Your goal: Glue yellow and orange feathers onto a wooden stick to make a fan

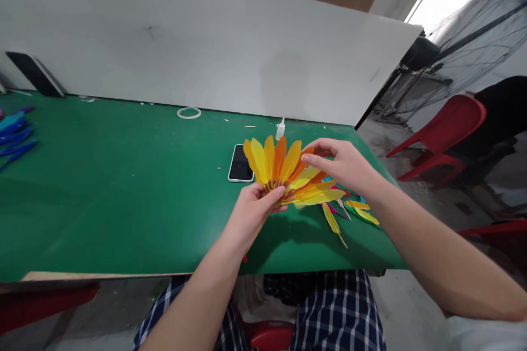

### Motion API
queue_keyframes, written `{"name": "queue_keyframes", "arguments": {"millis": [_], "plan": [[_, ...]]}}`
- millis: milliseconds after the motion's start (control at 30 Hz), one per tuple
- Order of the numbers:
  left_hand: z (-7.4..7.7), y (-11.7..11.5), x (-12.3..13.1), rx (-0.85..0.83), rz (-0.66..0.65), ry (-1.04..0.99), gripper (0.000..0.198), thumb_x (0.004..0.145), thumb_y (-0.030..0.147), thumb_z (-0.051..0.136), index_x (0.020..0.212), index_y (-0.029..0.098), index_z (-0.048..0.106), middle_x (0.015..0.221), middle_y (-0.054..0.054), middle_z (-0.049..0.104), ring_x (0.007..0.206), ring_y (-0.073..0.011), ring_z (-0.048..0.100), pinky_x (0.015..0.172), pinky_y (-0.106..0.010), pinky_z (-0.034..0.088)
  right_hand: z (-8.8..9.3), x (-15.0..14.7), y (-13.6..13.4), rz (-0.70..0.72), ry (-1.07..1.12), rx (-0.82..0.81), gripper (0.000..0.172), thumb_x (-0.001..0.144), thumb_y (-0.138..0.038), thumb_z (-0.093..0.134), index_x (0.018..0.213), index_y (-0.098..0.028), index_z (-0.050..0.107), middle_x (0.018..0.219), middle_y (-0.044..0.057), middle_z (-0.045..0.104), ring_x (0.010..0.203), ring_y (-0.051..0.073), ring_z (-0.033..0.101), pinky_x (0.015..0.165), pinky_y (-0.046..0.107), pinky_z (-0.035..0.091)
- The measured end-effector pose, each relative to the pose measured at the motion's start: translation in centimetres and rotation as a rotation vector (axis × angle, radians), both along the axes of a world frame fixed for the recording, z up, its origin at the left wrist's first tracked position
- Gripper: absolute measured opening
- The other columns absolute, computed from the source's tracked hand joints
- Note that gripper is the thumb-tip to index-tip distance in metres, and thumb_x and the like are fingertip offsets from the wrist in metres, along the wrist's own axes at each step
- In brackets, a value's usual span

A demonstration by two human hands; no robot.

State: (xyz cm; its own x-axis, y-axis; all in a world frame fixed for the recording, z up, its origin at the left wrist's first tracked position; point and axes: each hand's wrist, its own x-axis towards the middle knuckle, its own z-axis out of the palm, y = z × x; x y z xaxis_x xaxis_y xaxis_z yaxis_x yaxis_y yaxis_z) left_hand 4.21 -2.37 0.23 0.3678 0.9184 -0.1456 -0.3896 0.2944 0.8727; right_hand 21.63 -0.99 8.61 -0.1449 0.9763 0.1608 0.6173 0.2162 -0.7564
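Green tabletop (123,203), backed by an upright white panel (197,38); red plastic chair (448,126) on the floor to the right. Principal item: one fan of feathers (280,160), yellow and orange, spread wide, held above the tabletop in front of the wearer. Left hand (257,203): closed on the gathered quill ends, thumb laid across the front. Right hand (340,162): curved over the fan's right side, thumb and forefinger close together at an orange feather; whether they pinch it firmly cannot be told. Behind the fan: one phone (239,167), screen dark, lying flat, partly covered; one small white bottle (280,130), upright, with pointed nozzle. Farther left: one white ring (189,118), flat; blue feathers (16,136) at the edge of view. Below the right forearm: one loose yellow feather (331,219), beside mixed coloured feathers (364,214).
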Motion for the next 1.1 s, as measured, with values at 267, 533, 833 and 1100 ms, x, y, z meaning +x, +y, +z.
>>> {"name": "queue_keyframes", "arguments": {"millis": [267, 533, 833, 1100], "plan": [[-0.3, 0.1, 0.2, 0.022, 0.022, 0.013, 0.03, 0.067, 0.032, 0.069, 0.091, 0.014, 0.065, 0.093, -0.008, 0.069, 0.084, -0.0207, 0.065, 0.063, -0.026, 0.053, -0.4, -0.2, 0.3, 0.058, -0.031, -0.026, 0.021, 0.075, -0.038, 0.055, 0.073, -0.02, 0.064, 0.075, 0.0, 0.065, 0.07, 0.014, 0.059, 0.061, 0.027, 0.047], [-0.5, 0.1, 0.1, 0.027, 0.062, 0.022, 0.03, 0.066, 0.033, 0.07, 0.089, 0.014, 0.066, 0.088, -0.007, 0.07, 0.081, -0.0204, 0.065, 0.063, -0.027, 0.052, -0.1, -0.4, 0.3, -0.025, 0.012, 0.136, 0.029, 0.074, -0.044, 0.057, 0.091, -0.022, 0.062, 0.091, 0.003, 0.065, 0.084, 0.016, 0.058, 0.071, 0.029, 0.044], [-0.5, 0.1, 0.1, 0.08, 0.054, 0.056, 0.029, 0.066, 0.032, 0.07, 0.088, 0.014, 0.067, 0.088, -0.007, 0.07, 0.08, -0.02, 0.065, 0.061, -0.026, 0.053, 0.1, -1.1, 0.7, 0.05, -0.234, 0.128, 0.03, 0.075, -0.043, 0.054, 0.06, -0.017, 0.055, 0.063, -0.002, 0.056, 0.061, 0.01, 0.048, 0.059, 0.026, 0.034], [-0.2, -0.1, 0.1, 0.117, 0.087, 0.102, 0.026, 0.064, 0.032, 0.07, 0.083, 0.014, 0.068, 0.081, -0.006, 0.069, 0.074, -0.0183, 0.064, 0.063, -0.029, 0.053, 0.3, -1.3, 0.5, 0.028, -0.253, 0.092, 0.029, 0.076, -0.042, 0.051, 0.061, -0.017, 0.054, 0.06, -0.003, 0.054, 0.056, 0.009, 0.044, 0.054, 0.024, 0.03]]}}
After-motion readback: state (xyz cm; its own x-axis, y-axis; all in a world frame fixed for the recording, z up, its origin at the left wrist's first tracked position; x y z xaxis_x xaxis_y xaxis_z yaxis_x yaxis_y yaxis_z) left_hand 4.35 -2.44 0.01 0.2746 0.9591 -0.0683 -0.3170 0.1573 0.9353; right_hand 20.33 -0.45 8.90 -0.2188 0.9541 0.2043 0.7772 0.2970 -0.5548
